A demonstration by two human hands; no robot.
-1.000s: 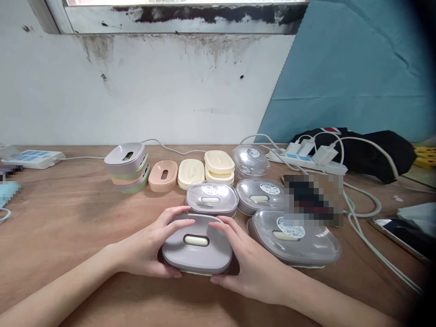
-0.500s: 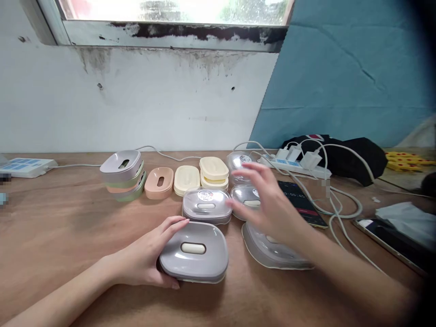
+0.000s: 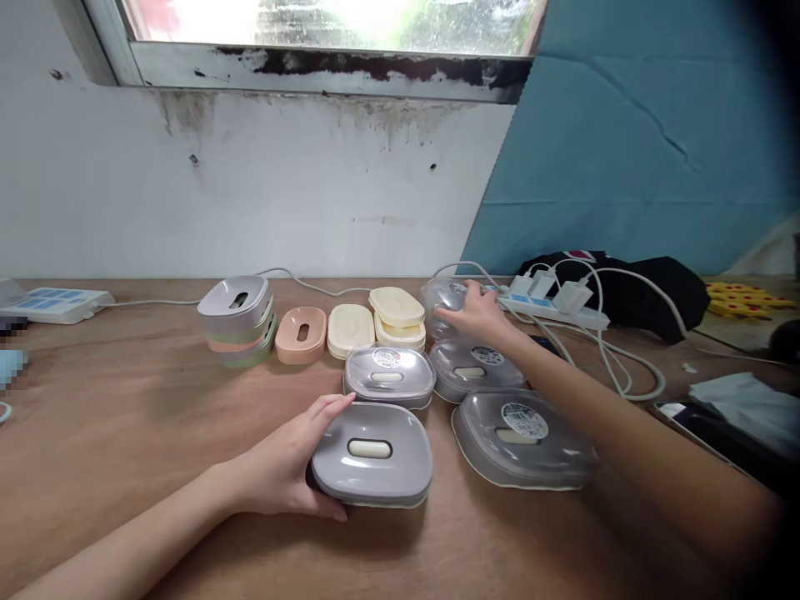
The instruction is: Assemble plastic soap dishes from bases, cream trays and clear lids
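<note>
- In the head view, the left hand (image 3: 284, 467) is steadying the grey box (image 3: 375, 471) with the slotted top, which is sitting on the table (image 3: 187, 450) straight ahead of the person, just in front of the covered grey boxes (image 3: 525, 446)
- The left fingers are curving half open around the box's left side, the fingertips lying along its far upper edge and the thumb bracing low at the front, so this hand is grasping the box from one side only
- The right hand (image 3: 484, 315) is resting at the clear cover (image 3: 437, 302) farther back, near the power strip (image 3: 550, 310); its thumb and fingers are standing apart and seem to be touching the cover, but I cannot tell whether they are gripping it
- For good handling, the left hand should probably be pressing lightly, just enough to be stopping the box from sliding
- The right fingers should ideally be pinching the cover by its rim, since pushing on the thin dome could be bending it
</note>
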